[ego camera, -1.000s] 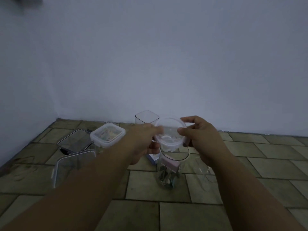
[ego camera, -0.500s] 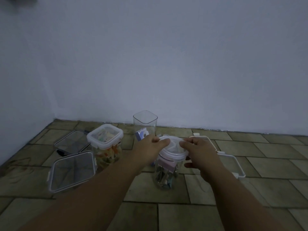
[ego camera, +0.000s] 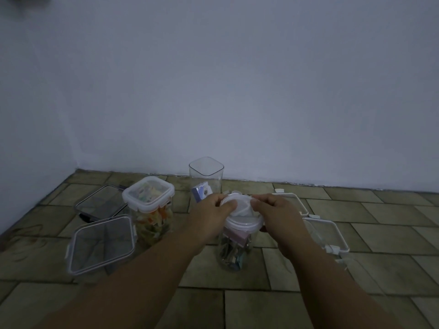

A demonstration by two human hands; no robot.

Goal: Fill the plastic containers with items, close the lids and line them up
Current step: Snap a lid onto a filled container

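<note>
on the tiled floor (ego camera: 249,305) near the wall, a round jar (ego camera: 234,252) of small items stands between both hands; left hand (ego camera: 211,216) and right hand (ego camera: 276,213) each pinch an edge of the round lid (ego camera: 240,206), fingers curled, seemingly to seat it squarely on the rim; dim light hides whether it has sealed; a closed jar (ego camera: 149,210) waits to the left.

Dim, bluish, soft focus, wide-angle edges
</note>
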